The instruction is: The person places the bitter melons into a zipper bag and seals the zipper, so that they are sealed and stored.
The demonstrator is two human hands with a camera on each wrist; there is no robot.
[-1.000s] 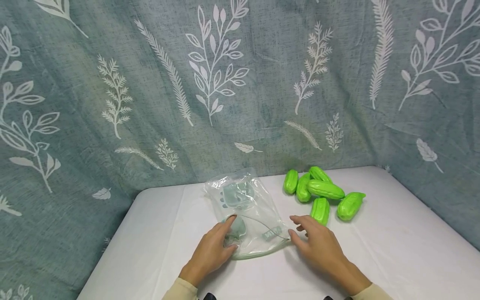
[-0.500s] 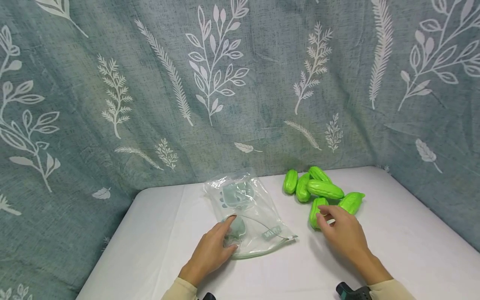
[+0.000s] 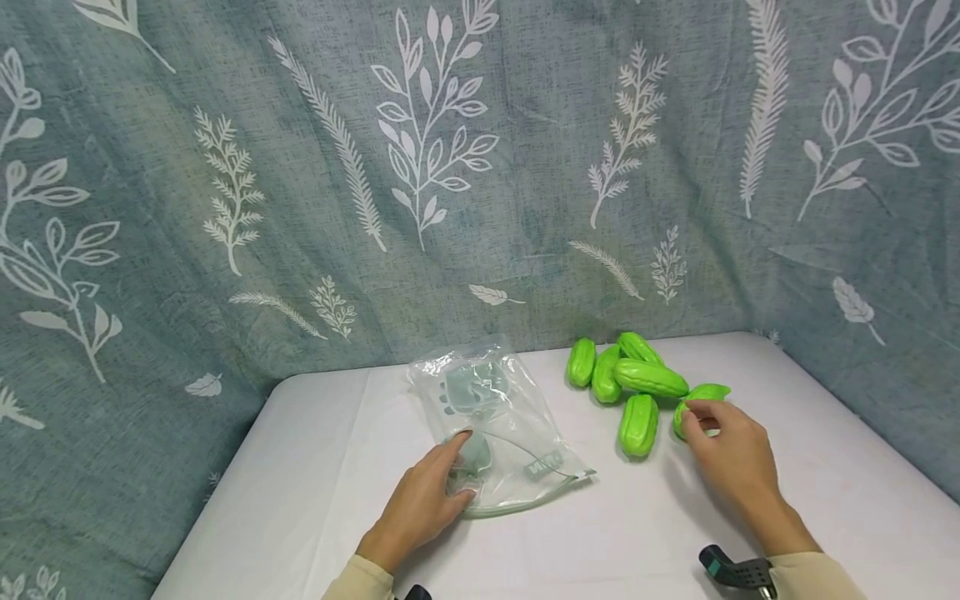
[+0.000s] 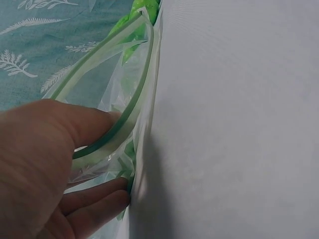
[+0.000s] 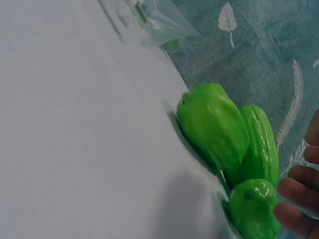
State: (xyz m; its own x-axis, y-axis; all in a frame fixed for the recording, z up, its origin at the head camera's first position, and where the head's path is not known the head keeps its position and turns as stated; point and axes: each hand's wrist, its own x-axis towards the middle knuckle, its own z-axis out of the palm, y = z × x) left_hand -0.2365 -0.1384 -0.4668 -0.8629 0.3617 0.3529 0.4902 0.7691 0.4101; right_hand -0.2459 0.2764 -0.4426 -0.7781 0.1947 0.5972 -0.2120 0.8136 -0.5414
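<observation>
In the head view my left hand (image 3: 423,492) holds the mouth of a clear plastic zip bag (image 3: 517,442) lying on the table. Up close in the left wrist view, the bag's green zip rim (image 4: 133,107) gapes, with the thumb inside and fingers outside below. My right hand (image 3: 735,446) is at the rightmost green bitter melon (image 3: 707,392), partly covering it, thumb and forefinger apart. Its fingers (image 5: 299,196) appear beside a melon (image 5: 254,209) in the right wrist view. Another bitter melon (image 3: 638,426) lies just left of that hand.
Several more glossy green bitter melons, including one lying crosswise (image 3: 651,378), cluster at the table's back right. A white cloth covers the table (image 3: 555,550). Behind it hangs a blue-green curtain (image 3: 525,200) with white leaf patterns.
My right hand has let go of the bag's right corner and moved right, past the nearer melon, to the rightmost one. The left hand stays at the bag's mouth.
</observation>
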